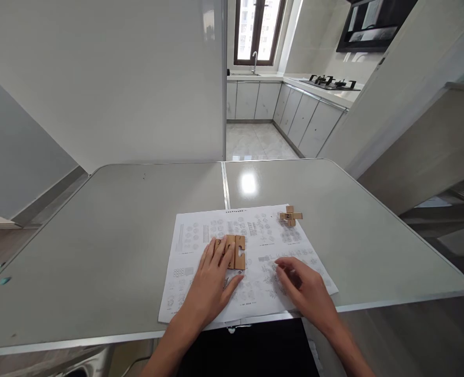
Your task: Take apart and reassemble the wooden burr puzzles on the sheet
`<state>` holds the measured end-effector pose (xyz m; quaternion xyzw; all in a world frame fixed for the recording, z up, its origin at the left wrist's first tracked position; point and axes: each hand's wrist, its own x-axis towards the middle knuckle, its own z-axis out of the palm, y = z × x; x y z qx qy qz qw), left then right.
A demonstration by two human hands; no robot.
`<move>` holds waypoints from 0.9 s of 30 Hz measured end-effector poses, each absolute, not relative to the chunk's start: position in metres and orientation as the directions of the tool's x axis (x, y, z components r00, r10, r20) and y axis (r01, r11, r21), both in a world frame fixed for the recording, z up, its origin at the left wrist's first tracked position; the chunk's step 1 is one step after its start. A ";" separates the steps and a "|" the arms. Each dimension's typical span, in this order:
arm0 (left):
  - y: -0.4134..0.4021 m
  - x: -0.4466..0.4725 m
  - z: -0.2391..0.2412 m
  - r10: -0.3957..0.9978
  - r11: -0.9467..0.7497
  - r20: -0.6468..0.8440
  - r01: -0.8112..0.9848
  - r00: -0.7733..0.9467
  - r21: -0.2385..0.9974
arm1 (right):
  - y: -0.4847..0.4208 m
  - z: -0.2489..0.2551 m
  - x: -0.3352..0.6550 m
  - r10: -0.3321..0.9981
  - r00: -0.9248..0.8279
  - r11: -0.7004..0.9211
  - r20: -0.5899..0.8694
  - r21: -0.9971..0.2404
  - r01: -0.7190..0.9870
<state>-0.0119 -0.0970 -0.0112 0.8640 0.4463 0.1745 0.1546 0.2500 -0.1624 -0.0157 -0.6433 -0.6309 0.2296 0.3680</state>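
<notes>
Grey counter (118, 262) faces a kitchen (251, 99). Your left hand (211, 280) spreads over wooden pieces (239, 255); your right hand (305, 284) curls loosely, apparently empty.

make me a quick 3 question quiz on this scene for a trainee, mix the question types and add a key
1. The fingers of the left hand lie on: a) the stove; b) the flat wooden pieces; c) the tap.

2. True or false: the right hand is touching the cross-shaped wooden assembly.

3. Fill in: the printed sheet lies on a ____.

Key: 1. b. 2. False; the two are apart, with the assembly at the sheet's far right corner. 3. Table.
</notes>
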 end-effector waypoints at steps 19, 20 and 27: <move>-0.076 -0.060 0.004 0.870 -0.484 0.197 0.710 0.452 0.511 | -0.051 0.003 0.222 0.934 -0.325 0.281 0.145 -0.862 0.423; -0.074 -0.061 0.005 0.876 -0.475 0.196 0.714 0.441 0.514 | -0.043 0.003 0.222 0.943 -0.309 0.231 0.124 -0.912 0.339; -0.058 -0.059 0.009 0.903 -0.424 0.176 0.745 0.392 0.515 | 0.002 -0.012 0.223 0.978 -0.207 -0.046 -0.028 -0.995 -0.085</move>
